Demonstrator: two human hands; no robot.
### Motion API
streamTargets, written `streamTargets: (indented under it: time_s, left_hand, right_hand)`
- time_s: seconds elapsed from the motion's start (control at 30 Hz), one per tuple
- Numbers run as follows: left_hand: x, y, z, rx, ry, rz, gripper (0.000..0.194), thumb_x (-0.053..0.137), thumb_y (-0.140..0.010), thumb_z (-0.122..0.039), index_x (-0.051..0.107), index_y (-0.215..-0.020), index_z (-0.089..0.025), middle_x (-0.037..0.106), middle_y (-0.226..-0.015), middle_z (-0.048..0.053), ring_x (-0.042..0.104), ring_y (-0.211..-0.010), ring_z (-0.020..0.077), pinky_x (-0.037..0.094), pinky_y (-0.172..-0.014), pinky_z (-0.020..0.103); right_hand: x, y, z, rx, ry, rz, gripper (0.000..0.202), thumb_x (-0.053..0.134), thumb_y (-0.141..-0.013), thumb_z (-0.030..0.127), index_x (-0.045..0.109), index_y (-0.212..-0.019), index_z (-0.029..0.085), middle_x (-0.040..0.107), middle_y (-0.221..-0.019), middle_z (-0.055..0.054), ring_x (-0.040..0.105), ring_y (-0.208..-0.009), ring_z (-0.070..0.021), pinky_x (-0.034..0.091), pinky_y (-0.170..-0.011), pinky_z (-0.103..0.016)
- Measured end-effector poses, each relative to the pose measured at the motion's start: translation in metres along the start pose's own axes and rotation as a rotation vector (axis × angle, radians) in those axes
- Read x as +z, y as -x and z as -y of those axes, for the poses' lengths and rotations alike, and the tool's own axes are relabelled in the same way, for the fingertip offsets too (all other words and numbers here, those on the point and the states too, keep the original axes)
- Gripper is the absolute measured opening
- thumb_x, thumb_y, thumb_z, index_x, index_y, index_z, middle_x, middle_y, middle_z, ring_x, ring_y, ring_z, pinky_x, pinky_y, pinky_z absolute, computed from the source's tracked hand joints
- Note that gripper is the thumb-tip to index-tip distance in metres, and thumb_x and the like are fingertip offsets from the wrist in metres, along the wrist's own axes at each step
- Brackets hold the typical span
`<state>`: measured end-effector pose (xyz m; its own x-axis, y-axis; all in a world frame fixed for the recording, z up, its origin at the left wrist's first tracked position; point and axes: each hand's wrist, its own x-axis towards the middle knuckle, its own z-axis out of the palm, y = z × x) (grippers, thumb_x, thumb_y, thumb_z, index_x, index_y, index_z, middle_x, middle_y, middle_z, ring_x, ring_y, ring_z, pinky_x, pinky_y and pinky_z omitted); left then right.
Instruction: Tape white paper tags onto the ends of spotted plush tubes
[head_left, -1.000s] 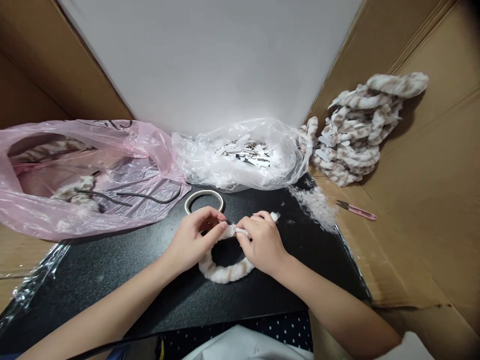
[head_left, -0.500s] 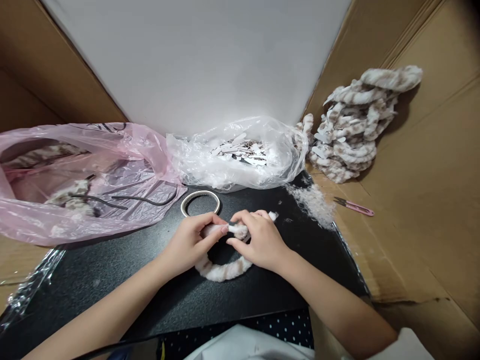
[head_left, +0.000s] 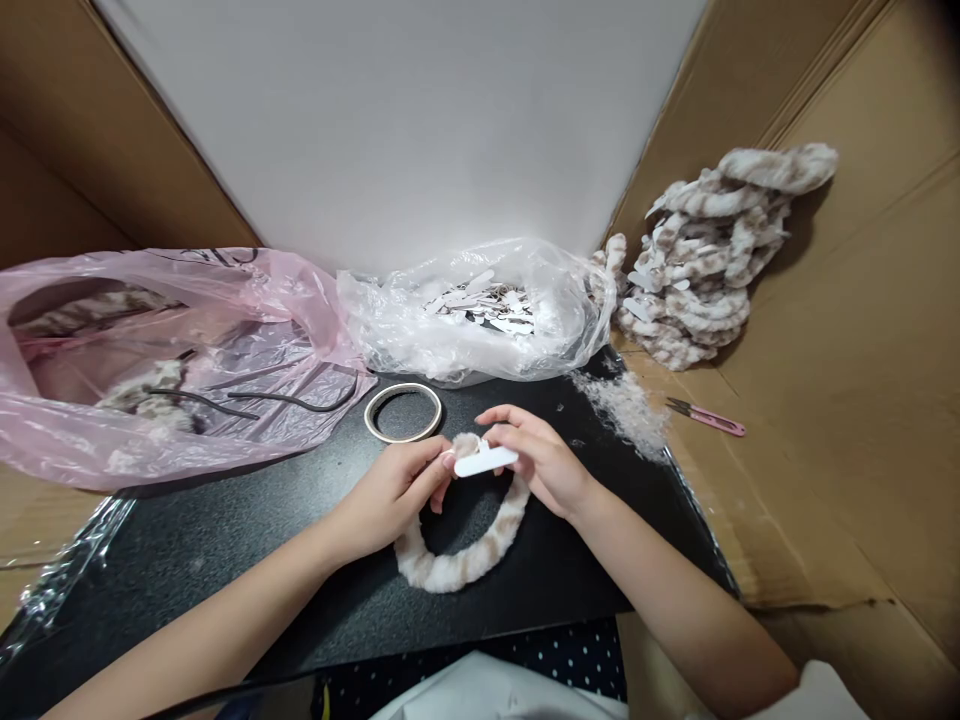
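A fluffy white and beige ring lies on the black tabletop, its far side between both hands. My left hand pinches the ring's far left part between thumb and fingers. A white flat tag shows at the ring's far side, between my hands. My right hand is at the tag's right end with its fingers curled around the ring's right part; the fingertips are partly hidden. Just beyond my left hand lies a roll of tape.
A pink bag with fluffy pieces and dark cords lies left. Behind is a clear bag of white tags. Fluffy rings are piled right, near loose fluff and pink snips.
The white tag has come into view between my hands. My right hand has shifted slightly right and its fingers have lifted. The ring's near edge sits a little closer to me.
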<state>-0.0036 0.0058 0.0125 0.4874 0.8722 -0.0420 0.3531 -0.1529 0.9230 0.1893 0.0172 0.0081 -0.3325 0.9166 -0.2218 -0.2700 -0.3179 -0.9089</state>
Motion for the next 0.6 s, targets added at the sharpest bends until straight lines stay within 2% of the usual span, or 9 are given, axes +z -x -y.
streamTargets:
  time_s: [0.07, 0.13, 0.17, 0.27, 0.3, 0.4, 0.47, 0.53, 0.6]
  left_hand:
    - [0.004, -0.001, 0.002, -0.050, 0.125, -0.052, 0.039, 0.047, -0.092, -0.044, 0.050, -0.063, -0.018, 0.050, -0.050, -0.003, 0.049, -0.047, 0.0110, 0.039, -0.050, 0.020]
    - [0.007, -0.003, 0.005, -0.106, 0.292, -0.125, 0.039, 0.052, -0.089, -0.048, 0.049, -0.064, -0.018, 0.044, -0.049, -0.005, 0.046, -0.044, 0.0098, 0.038, -0.047, 0.020]
    - [0.008, -0.004, 0.006, -0.130, 0.381, -0.169, 0.038, 0.055, -0.087, -0.049, 0.049, -0.065, -0.017, 0.043, -0.050, -0.006, 0.046, -0.044, 0.0094, 0.038, -0.046, 0.019]
    - [0.004, -0.006, 0.006, -0.184, 0.651, -0.316, 0.032, 0.064, -0.080, -0.045, 0.055, -0.072, -0.015, 0.054, -0.059, -0.002, 0.051, -0.052, 0.0099, 0.043, -0.049, 0.019]
    - [0.001, -0.007, 0.005, -0.193, 0.741, -0.362, 0.029, 0.066, -0.078, -0.042, 0.057, -0.075, -0.015, 0.058, -0.063, 0.000, 0.052, -0.054, 0.0099, 0.043, -0.050, 0.019]
    - [-0.010, -0.008, 0.000, -0.190, 0.977, -0.441, 0.021, 0.066, -0.075, -0.034, 0.060, -0.077, -0.013, 0.056, -0.063, -0.001, 0.044, -0.048, 0.0069, 0.039, -0.044, 0.016]
    - [-0.014, -0.007, -0.003, -0.161, 1.068, -0.451, 0.021, 0.062, -0.078, -0.035, 0.059, -0.073, -0.014, 0.046, -0.053, -0.004, 0.034, -0.042, 0.0057, 0.033, -0.040, 0.015]
    - [-0.015, -0.008, -0.005, -0.131, 1.074, -0.454, 0.028, 0.059, -0.082, -0.041, 0.059, -0.072, -0.015, 0.037, -0.045, -0.007, 0.028, -0.039, 0.0056, 0.030, -0.038, 0.015]
    - [-0.013, -0.009, -0.004, -0.124, 1.028, -0.469, 0.031, 0.059, -0.083, -0.046, 0.062, -0.075, -0.016, 0.035, -0.041, -0.008, 0.027, -0.037, 0.0056, 0.030, -0.038, 0.015]
  right_hand:
    - [-0.004, -0.002, 0.002, -0.062, -0.029, -0.124, 0.026, 0.065, -0.073, 0.038, 0.061, -0.089, 0.018, 0.065, -0.072, 0.000, 0.058, -0.061, -0.0119, 0.046, -0.057, -0.023]
    - [-0.009, -0.003, 0.004, -0.123, 0.069, -0.225, 0.024, 0.062, -0.075, 0.042, 0.059, -0.079, 0.018, 0.063, -0.065, 0.001, 0.054, -0.053, -0.0098, 0.043, -0.053, -0.022]
    - [-0.012, -0.003, 0.006, -0.126, 0.161, -0.233, 0.026, 0.061, -0.077, 0.044, 0.058, -0.073, 0.018, 0.060, -0.060, 0.002, 0.050, -0.048, -0.0089, 0.041, -0.049, -0.021]
    - [-0.021, 0.000, 0.011, -0.046, 0.589, -0.161, 0.039, 0.056, -0.081, 0.048, 0.052, -0.056, 0.019, 0.055, -0.049, 0.001, 0.046, -0.041, -0.0096, 0.036, -0.045, -0.022]
    - [-0.023, 0.002, 0.013, -0.019, 0.785, -0.182, 0.041, 0.057, -0.081, 0.048, 0.051, -0.052, 0.019, 0.055, -0.048, 0.000, 0.048, -0.042, -0.0110, 0.036, -0.046, -0.023]
    - [-0.026, 0.006, 0.020, 0.023, 1.352, -0.393, 0.043, 0.065, -0.076, 0.044, 0.049, -0.045, 0.020, 0.056, -0.048, -0.005, 0.053, -0.046, -0.0161, 0.034, -0.048, -0.027]
    - [-0.027, 0.010, 0.025, 0.057, 1.544, -0.475, 0.041, 0.071, -0.071, 0.046, 0.051, -0.045, 0.020, 0.058, -0.050, -0.007, 0.056, -0.048, -0.0192, 0.033, -0.048, -0.028]
    - [-0.028, 0.013, 0.029, 0.087, 1.611, -0.486, 0.038, 0.074, -0.069, 0.047, 0.053, -0.050, 0.021, 0.060, -0.054, -0.008, 0.059, -0.051, -0.0221, 0.034, -0.048, -0.029]
    - [-0.029, 0.016, 0.030, 0.115, 1.645, -0.497, 0.034, 0.074, -0.068, 0.046, 0.053, -0.057, 0.021, 0.063, -0.059, -0.009, 0.062, -0.057, -0.0251, 0.034, -0.049, -0.030]
